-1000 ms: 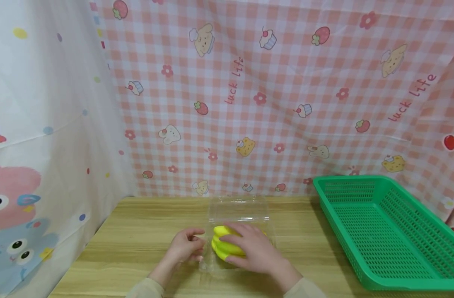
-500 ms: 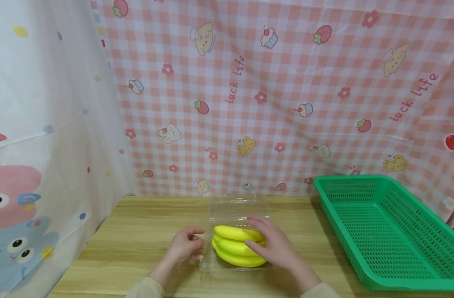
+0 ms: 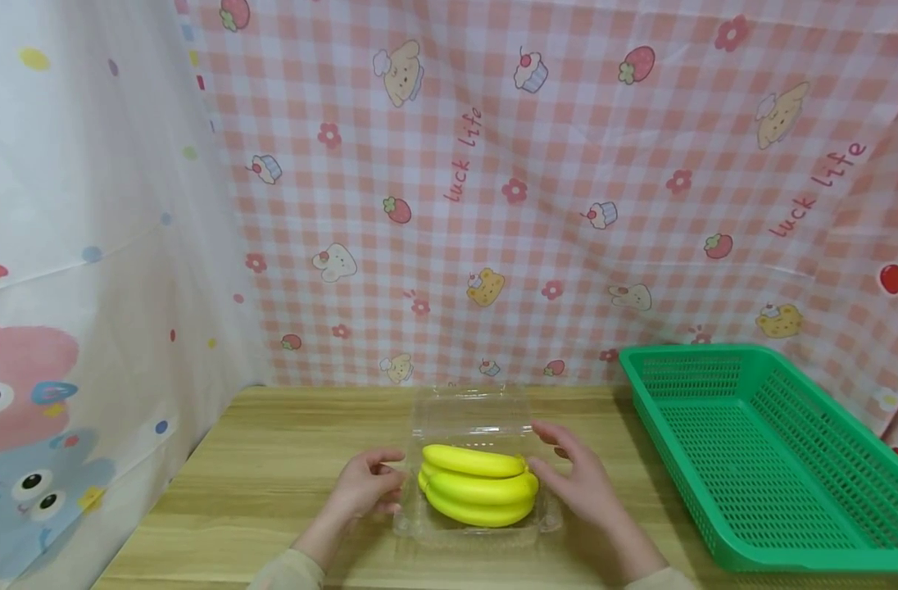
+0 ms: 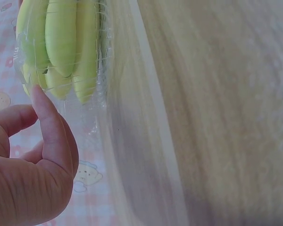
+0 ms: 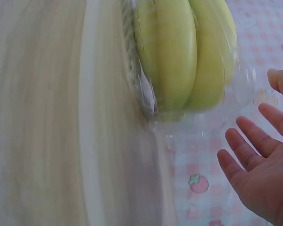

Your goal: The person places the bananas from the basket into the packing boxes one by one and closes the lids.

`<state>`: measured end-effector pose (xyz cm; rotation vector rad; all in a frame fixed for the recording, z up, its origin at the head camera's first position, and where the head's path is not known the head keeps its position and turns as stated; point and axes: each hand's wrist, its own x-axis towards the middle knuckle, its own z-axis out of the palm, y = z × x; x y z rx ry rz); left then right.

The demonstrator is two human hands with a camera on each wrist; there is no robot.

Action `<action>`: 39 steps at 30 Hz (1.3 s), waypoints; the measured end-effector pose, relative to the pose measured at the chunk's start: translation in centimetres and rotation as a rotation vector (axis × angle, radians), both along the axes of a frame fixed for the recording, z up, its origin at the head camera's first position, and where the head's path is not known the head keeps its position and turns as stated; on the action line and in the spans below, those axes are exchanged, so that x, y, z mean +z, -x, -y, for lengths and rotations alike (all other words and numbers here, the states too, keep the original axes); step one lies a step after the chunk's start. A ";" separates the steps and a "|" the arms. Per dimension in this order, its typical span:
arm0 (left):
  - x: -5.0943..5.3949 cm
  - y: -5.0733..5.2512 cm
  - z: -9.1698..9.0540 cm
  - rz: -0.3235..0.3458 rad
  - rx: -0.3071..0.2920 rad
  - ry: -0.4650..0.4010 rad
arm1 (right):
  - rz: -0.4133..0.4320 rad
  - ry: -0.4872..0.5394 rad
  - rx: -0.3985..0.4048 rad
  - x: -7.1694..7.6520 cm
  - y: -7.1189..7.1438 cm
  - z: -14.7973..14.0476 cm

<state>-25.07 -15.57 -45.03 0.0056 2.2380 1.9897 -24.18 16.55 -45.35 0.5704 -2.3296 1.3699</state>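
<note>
A bunch of yellow bananas (image 3: 478, 490) lies in a clear plastic clamshell box (image 3: 419, 524) on the wooden table; its lid (image 3: 473, 410) stands raised at the back. My left hand (image 3: 368, 485) is at the box's left side, fingers bent and loose. In the left wrist view a fingertip of the left hand (image 4: 42, 160) meets or nearly meets the clear wall; exact contact is hard to tell. My right hand (image 3: 585, 475) is just right of the box, fingers spread and holding nothing. The right wrist view shows the right hand (image 5: 264, 165) apart from the bananas (image 5: 179, 56).
A green plastic basket (image 3: 759, 451) with perforated walls stands on the right of the wooden table (image 3: 272, 459). A pink checked cloth (image 3: 449, 246) hangs behind, and a white patterned cloth (image 3: 110, 311) hangs at the left.
The right hand has let go of the bananas and moved right, off them to the box's right side. The bananas now lie uncovered in the box. The left hand has stayed put.
</note>
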 end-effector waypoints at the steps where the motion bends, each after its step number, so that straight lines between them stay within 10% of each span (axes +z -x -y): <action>1: 0.0 0.0 0.0 0.000 -0.001 -0.001 | 0.012 0.020 -0.002 0.0 0.0 -0.2; 14: -0.3 0.5 0.3 0.023 0.030 -0.001 | 0.219 0.145 -0.078 -0.5 1.7 -2.2; 26: -0.4 2.8 0.5 0.041 0.167 -0.089 | 0.419 0.268 -0.083 -0.8 3.2 -2.7; 39: 0.4 5.2 0.5 0.104 0.144 -0.173 | 0.523 0.400 -0.006 -0.3 4.8 -1.8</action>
